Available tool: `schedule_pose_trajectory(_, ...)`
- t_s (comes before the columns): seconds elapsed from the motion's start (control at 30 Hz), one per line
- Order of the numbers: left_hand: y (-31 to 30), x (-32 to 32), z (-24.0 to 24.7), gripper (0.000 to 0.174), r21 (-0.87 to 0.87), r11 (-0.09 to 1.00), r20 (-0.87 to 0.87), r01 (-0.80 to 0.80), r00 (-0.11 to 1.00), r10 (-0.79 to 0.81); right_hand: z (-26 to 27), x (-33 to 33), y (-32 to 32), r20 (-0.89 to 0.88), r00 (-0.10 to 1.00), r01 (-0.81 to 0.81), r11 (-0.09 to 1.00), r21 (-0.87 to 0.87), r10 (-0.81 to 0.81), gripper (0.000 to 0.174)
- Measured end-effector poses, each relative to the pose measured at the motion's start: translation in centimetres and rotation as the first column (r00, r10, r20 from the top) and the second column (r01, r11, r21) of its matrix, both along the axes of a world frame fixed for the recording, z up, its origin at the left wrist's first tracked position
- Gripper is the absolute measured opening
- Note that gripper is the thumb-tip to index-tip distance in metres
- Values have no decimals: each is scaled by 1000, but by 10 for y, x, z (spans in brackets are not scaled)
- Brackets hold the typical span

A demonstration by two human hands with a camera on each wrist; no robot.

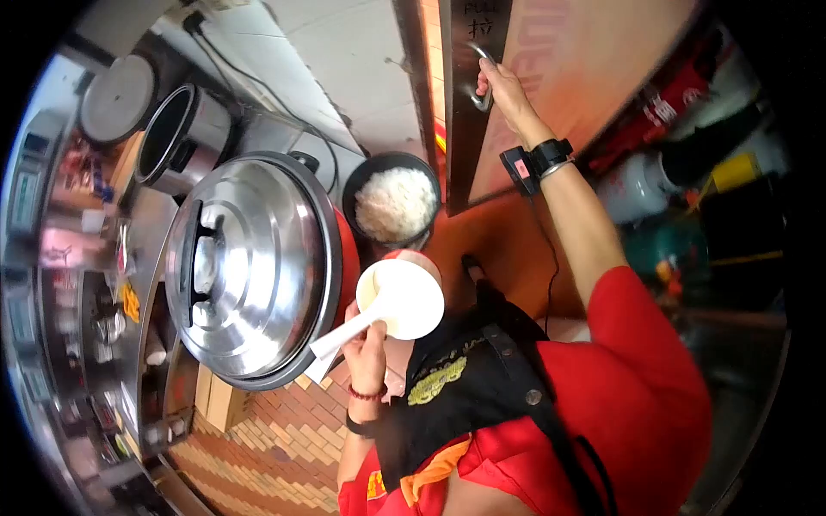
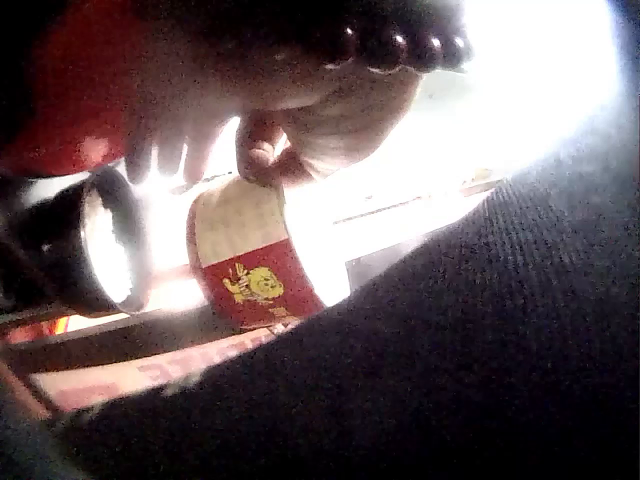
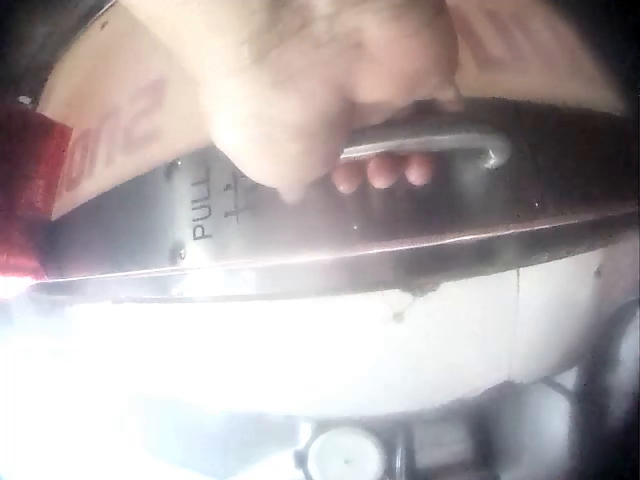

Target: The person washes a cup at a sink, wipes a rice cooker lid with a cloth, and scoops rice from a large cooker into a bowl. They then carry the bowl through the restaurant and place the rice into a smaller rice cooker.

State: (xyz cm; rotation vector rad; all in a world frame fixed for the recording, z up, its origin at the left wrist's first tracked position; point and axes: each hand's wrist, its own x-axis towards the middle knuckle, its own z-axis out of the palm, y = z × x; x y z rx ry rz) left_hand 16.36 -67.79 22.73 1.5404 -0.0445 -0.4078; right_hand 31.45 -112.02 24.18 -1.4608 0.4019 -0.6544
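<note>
In the head view my right hand (image 1: 503, 90) grips the metal handle (image 1: 478, 77) of a door (image 1: 551, 95) marked PULL; the right wrist view shows its fingers curled round the handle (image 3: 480, 142). My left hand (image 1: 368, 357) holds a white scoop or ladle (image 1: 344, 334) by its handle, together with a round white container (image 1: 415, 301). In the left wrist view, a red and cream paper tub (image 2: 240, 250) with a yellow figure is below the left hand (image 2: 330, 120). Whether something lies inside the tub cannot be told.
A large cooker with a domed steel lid (image 1: 258, 267) stands left of the left hand. Beyond it are a black pot of white rice (image 1: 396, 205) and an uncovered steel pot (image 1: 185, 138). Shelves line the far left; a tiled floor (image 1: 284, 439) lies below.
</note>
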Motion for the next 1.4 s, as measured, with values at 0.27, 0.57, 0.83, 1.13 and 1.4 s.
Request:
schedule_pose_trajectory(0.27,1,24,10,43,-111,956,-79,270,957,-280,-8,-255,49,-11,967,255,967,27,-255,26)
schedule_pose_trajectory(0.57,-26,56,24,48,-104,929,-150,355,918,-367,-90,-468,149,-867,484,574,790,215,-116,27)
schedule_pose_trajectory(0.83,-41,70,6,46,-127,880,-126,457,873,-472,-125,-219,108,-551,828,-172,982,-73,104,23)
schedule_pose_trajectory(1.13,-44,52,17,46,68,955,-243,287,933,-263,-172,-61,131,-724,646,-146,970,194,242,50)
schedule_pose_trajectory(1.4,-89,37,26,42,39,991,-310,126,945,-107,-184,-49,125,-669,718,-249,968,14,194,25)
